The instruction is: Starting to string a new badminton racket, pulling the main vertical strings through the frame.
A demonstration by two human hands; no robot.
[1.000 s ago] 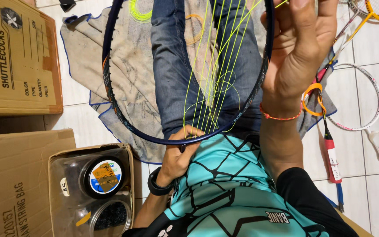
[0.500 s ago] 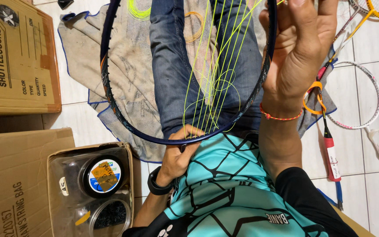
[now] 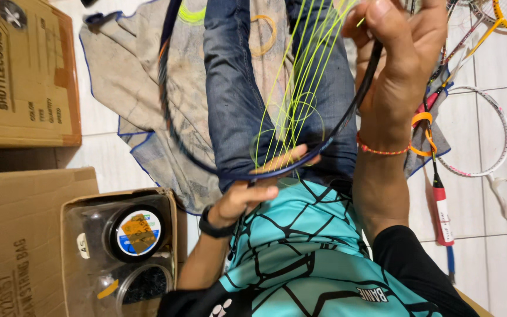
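Floor: I'm seeing white tiles (image 3: 488, 252), a cloth (image 3: 142, 105) lying spread
Left hand (image 3: 250, 194): pinching racket frame (image 3: 277, 170)
Right hand (image 3: 403, 64): gripping frame's side, fingers curled by yellow strings (image 3: 300, 88)

Racket-stringing wkshop: rackets (image 3: 481, 132), string reels (image 3: 138, 233), boxes (image 3: 22, 73).

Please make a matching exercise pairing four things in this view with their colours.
Things:
1. strings
2. shirt
3. bracelet
4. jeans

Colours:
A. blue
B. orange-red
C. neon yellow-green
D. teal with black lines

Pairs: 1-C, 2-D, 3-B, 4-A
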